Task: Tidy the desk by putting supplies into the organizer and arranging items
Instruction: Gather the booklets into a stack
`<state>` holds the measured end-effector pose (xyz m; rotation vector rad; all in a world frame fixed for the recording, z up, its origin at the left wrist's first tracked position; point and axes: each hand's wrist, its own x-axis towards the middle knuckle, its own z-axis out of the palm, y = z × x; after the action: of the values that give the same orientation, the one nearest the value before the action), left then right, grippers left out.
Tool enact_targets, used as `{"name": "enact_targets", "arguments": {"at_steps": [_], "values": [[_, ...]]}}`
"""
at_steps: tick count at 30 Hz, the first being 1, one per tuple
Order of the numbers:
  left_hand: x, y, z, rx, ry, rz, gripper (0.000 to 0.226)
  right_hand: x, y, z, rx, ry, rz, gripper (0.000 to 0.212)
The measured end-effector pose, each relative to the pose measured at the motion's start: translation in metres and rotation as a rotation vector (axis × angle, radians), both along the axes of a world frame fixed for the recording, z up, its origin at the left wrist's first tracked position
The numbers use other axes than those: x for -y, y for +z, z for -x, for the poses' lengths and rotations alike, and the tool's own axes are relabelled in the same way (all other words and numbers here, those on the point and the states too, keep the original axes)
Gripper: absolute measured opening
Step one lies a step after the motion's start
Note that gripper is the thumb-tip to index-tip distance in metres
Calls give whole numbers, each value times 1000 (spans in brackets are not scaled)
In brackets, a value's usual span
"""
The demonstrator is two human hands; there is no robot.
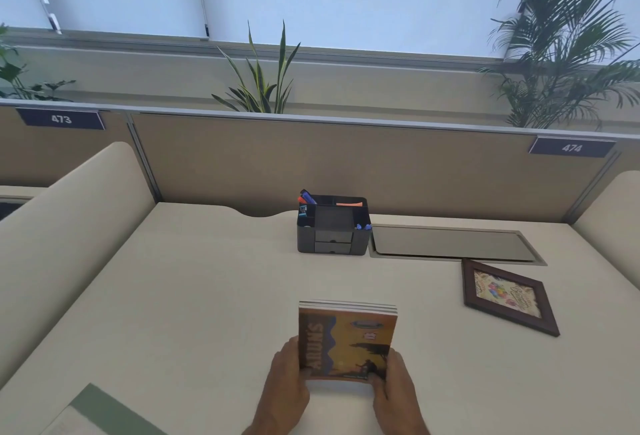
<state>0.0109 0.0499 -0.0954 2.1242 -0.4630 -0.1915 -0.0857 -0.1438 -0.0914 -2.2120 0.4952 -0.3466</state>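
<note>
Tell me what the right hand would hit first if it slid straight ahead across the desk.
Probably nothing until the partition: the right hand points into the gap between organizer and picture frame, though depth is unclear.

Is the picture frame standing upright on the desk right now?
No, the picture frame lies flat and askew on the desk, to the right of the notebooks that both hands hold.

both hands, left hand (289, 377) and right hand (393, 384), grip the near corners of a stack of notebooks (346, 341) on the desk (194, 296). behind it stands a black organizer (333, 226) holding markers (306, 198). a picture frame (507, 296) lies flat to the right.
</note>
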Motion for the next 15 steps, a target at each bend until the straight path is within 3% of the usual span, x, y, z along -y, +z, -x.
{"name": "enact_targets", "arguments": {"at_steps": [4, 9, 15], "values": [[-24, 27, -31, -89, 91, 18, 61, -23, 23, -43, -65, 66, -58, 62], [-51, 52, -86, -113, 300, 128, 50, -52, 40, -114, -30, 78, -135, 49], [-67, 70, -162, -74, 366, 132, 45, -78, 56, -196, -46, 38, -210, 40]]}}
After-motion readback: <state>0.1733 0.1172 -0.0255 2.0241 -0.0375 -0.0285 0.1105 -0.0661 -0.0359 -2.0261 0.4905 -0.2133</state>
